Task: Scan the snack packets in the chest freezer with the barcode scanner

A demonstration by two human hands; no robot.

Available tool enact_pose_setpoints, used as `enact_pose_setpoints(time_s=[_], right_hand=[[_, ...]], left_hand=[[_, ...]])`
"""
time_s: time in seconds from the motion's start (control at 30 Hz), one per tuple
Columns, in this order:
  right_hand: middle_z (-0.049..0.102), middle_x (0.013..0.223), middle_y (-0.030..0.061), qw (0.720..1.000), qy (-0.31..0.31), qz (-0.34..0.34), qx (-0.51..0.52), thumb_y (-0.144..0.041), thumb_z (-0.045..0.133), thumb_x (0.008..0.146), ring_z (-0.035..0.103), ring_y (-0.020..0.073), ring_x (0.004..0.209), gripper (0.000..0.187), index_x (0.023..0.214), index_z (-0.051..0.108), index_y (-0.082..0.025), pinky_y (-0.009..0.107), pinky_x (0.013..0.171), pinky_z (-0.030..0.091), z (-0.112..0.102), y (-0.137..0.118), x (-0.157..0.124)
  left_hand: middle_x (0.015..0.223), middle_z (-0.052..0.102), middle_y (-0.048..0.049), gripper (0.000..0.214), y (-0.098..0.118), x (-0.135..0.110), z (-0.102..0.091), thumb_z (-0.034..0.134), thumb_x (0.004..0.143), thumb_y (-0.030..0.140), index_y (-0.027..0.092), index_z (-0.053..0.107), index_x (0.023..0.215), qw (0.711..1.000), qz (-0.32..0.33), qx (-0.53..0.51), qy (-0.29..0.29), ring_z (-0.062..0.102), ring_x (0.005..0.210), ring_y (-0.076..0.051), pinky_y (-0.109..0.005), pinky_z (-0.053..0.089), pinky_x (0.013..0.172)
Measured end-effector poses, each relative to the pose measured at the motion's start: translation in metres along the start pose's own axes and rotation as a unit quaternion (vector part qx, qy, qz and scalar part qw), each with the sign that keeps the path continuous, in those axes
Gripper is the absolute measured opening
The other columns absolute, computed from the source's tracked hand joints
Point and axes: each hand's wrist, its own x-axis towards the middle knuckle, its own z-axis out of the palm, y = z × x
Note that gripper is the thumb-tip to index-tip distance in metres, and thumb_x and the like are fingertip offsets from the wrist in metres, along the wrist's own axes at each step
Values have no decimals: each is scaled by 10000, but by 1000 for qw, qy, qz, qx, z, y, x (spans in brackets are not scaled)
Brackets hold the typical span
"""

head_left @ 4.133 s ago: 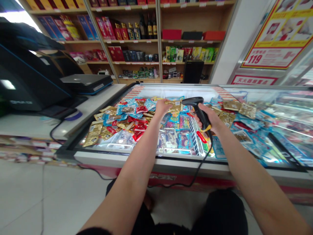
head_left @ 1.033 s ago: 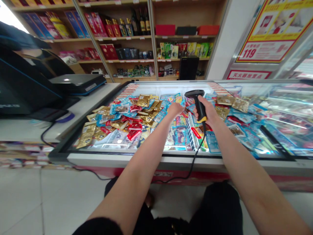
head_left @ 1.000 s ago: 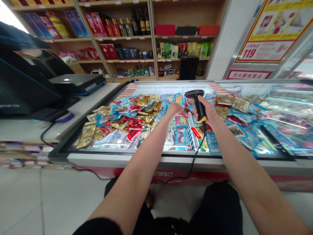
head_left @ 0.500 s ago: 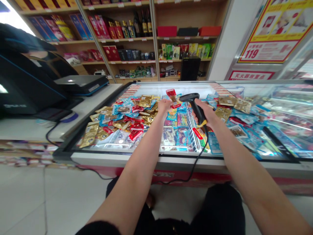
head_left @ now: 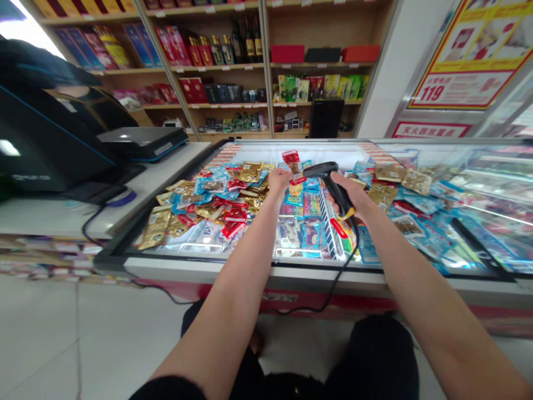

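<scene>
My left hand [head_left: 280, 180] is closed on a small red snack packet [head_left: 291, 159] with a see-through brown middle, held up over the freezer's glass top. Wrapped around the handle of a black barcode scanner [head_left: 335, 186] are the fingers of my right hand [head_left: 352, 194]. The scanner's head points left toward the packet, close to it. From its yellow-ringed base a black cable [head_left: 343, 268] hangs over the freezer's front edge. Left of my hands lies a heap of gold, blue and red packets [head_left: 233, 214]; another pile of packets [head_left: 410, 205] lies to the right.
The chest freezer's front rim [head_left: 166, 268] runs across before me. At left are a counter [head_left: 45, 225], a flat scale [head_left: 141, 143] and a dark monitor [head_left: 37, 133], with a person partly visible behind. Stocked shelves [head_left: 225, 68] stand at the back.
The scanner has tilted slightly and its head has come a little nearer the red packet. Both hands keep their hold. The whole view has shifted slightly.
</scene>
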Motion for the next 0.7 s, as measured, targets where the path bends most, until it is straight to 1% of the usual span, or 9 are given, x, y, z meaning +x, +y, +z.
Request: enact_pose_setpoints(time_s=[0.1,0.3,0.47,0.57,0.7], right_hand=[[584,511,6,1000,-4,-1,-1,-534,513,957,503,128,319,399,976,616,-149,228,287,413,0,0,0],[585,512,1,1000,-9,-5,-4,-533,514,953,502,130,321,388,991,623,-163,229,290,416,-1,0,-1],[583,504,5,1000,-8,-11,-10,-516,516,954,496,133,316,376,995,625,-159,230,285,411,0,0,-1],[584,505,7,1000,-7,-13,-8,-508,505,960,494,134,314,373,996,623,-155,231,284,410,1,-1,-2],[577,505,6,1000,-11,-15,-7,-500,497,967,495,133,311,370,997,615,-151,227,282,407,1,-1,-2]], left_hand=[[564,500,55,182,-1,1,0,634,683,66,176,497,636,1000,-5,-17,1,515,564,-92,-217,457,605],[582,515,44,195,0,-2,-1,632,687,60,180,489,630,999,-13,-50,-7,570,612,-117,-245,492,652],[571,485,50,218,2,-5,-1,620,689,40,183,469,623,998,-16,-60,-6,535,562,-105,-250,489,627],[562,472,56,213,2,-5,0,614,694,47,184,464,631,998,-15,-54,-8,536,568,-102,-243,489,634],[566,472,63,195,-2,-1,0,629,681,64,184,480,644,1000,2,-8,1,543,589,-103,-233,478,647]])
